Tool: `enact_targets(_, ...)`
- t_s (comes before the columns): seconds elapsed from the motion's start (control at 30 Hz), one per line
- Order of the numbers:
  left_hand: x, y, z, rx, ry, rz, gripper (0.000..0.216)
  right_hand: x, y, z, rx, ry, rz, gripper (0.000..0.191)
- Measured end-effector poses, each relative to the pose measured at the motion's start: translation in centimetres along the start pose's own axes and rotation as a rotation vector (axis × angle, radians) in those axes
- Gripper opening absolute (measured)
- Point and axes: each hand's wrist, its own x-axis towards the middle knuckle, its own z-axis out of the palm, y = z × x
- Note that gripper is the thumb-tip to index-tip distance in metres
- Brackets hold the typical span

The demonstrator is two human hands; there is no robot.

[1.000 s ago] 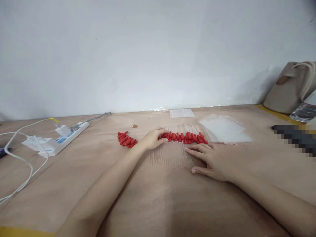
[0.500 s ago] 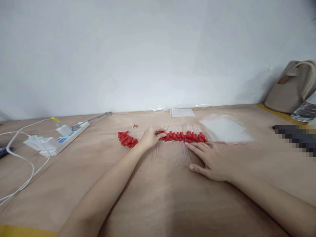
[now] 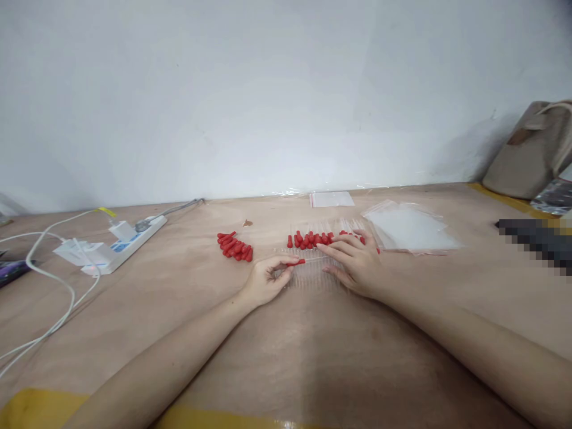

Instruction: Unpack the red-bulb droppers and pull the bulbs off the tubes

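Observation:
My left hand (image 3: 267, 280) pinches a dropper by its red rubber bulb (image 3: 298, 262); the thin clear tube points right, toward my other hand. My right hand (image 3: 357, 265) lies over the right part of a row of red-bulbed droppers (image 3: 308, 240), thumb and fingers apart. Whether its fingertips touch the held tube I cannot tell. Below the row, clear tubes (image 3: 308, 278) lie side by side, partly covered by both hands. To the left, several loose red bulbs (image 3: 235, 246) lie in a heap.
Clear zip bags (image 3: 406, 226) are stacked at the right, and a single bag (image 3: 332, 199) lies near the wall. A white power strip (image 3: 129, 245) with cables (image 3: 67, 286) sits at the left. A beige bag (image 3: 518, 155) stands at the far right.
My left hand has come down toward me from the row, with a dropper now in its fingers. My right hand has moved left and up over the row.

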Motion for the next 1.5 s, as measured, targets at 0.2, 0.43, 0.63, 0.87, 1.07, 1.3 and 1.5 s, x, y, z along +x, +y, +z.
enact_targets(0.2,0.1,-0.4,-0.3,-0.011,-0.071,0.006,0.017,0.0,-0.5,0.8,0.010,-0.059,0.057,0.029)
enact_targets(0.43,0.6,1.2,0.0,0.341,-0.184,0.213,0.030,0.1,-1.5,0.9,0.050,-0.067,0.034,0.026)
enact_targets(0.63,1.0,1.7,0.7,0.734,-0.194,0.253,0.025,0.4,-2.2,0.8,0.051,0.013,-0.053,0.024)
enact_targets(0.87,0.8,2.2,0.0,0.742,-0.304,0.246,0.034,0.6,-2.8,0.3,-0.094,0.123,-0.204,0.021)
enact_targets(1.07,1.1,3.1,-0.5,0.562,-0.386,0.154,0.041,-0.1,-2.4,-0.5,-0.153,0.026,-0.289,0.025)
enact_targets(1.3,1.1,3.8,-0.9,0.438,-0.462,0.114,0.045,-0.7,-2.2,-0.7,-0.112,0.026,-0.307,0.038)
enact_targets(1.5,0.9,4.2,-1.2,0.358,-0.543,-0.047,0.051,-1.0,-2.3,-1.1,-0.028,-0.014,-0.279,0.045)
